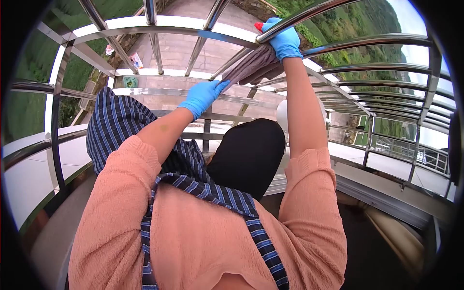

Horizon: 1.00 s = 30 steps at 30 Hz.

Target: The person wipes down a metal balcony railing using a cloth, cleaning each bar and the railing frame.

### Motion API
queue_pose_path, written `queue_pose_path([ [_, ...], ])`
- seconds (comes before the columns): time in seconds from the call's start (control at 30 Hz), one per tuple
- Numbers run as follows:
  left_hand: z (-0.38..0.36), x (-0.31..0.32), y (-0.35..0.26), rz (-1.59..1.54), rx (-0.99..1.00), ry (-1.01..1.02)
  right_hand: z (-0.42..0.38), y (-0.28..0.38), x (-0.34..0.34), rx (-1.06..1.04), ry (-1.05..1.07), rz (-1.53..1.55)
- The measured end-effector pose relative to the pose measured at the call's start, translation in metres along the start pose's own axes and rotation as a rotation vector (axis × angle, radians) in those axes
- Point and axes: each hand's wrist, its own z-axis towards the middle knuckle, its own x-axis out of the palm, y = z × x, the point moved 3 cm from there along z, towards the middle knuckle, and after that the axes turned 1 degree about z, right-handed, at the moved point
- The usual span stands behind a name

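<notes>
A greyish-purple cloth (252,63) is stretched at a slant between my two hands, among shiny metal railing bars. My left hand (202,96), in a blue glove, is closed on the lower left end of the cloth. My right hand (284,41), gloved the same way, is closed higher up at a slanting bar (309,15), with the bunched upper end of the cloth under its palm. A small red patch (259,26) shows by the right fingertips. The bar hides part of those fingers.
A metal cage-like railing (169,26) surrounds me in front and at both sides. My knee in black trousers (249,152) is raised close to it. Paved ground (176,53) lies far below, with green slopes (357,29) beyond. At right runs a window track (377,198).
</notes>
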Motion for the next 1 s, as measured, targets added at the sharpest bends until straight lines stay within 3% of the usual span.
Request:
queue_pose_path([
  [0.03,-0.002,0.003,0.005,0.01,-0.006,0.006,-0.023,0.022,-0.027,0.17,-0.001,0.103],
  [0.13,-0.004,0.022,0.032,0.078,0.007,0.02,-0.054,0.039,-0.033,0.099,-0.34,-0.122],
  [0.2,0.003,0.037,0.056,0.174,0.065,0.024,-0.072,0.037,-0.021,-0.009,-0.647,-0.113],
  [0.27,-0.006,0.023,0.045,0.16,-0.069,0.082,-0.088,0.04,-0.022,-0.03,-0.652,-0.211],
  [0.33,-0.017,0.016,0.042,0.151,-0.137,0.071,-0.108,0.04,-0.024,0.054,-0.607,0.136],
  [0.4,-0.022,0.005,0.037,-0.058,-0.152,-0.223,-0.13,0.025,-0.018,0.206,-0.526,0.531],
  [0.47,-0.023,-0.019,0.018,-0.234,0.166,-0.509,-0.152,0.011,-0.01,0.37,-0.448,1.042],
  [0.5,-0.026,-0.033,0.006,-0.321,0.332,-0.641,-0.163,0.005,-0.008,0.399,-0.399,1.084],
  [0.67,-0.017,-0.123,-0.081,-0.67,0.339,-0.596,-0.19,-0.004,0.002,0.524,-0.203,1.318],
  [0.73,0.01,-0.148,-0.116,-0.76,0.385,-0.597,-0.191,-0.003,0.009,0.412,-0.18,1.455],
  [0.83,0.057,-0.16,-0.142,-0.152,0.301,-0.658,-0.193,0.001,0.017,0.391,-0.041,1.507],
  [0.93,0.113,-0.157,-0.126,0.31,0.124,-0.378,-0.191,0.002,0.028,0.211,0.259,1.013],
  [1.0,0.136,-0.159,-0.119,0.402,0.199,-0.354,-0.188,0.008,0.028,0.217,0.263,1.201],
])
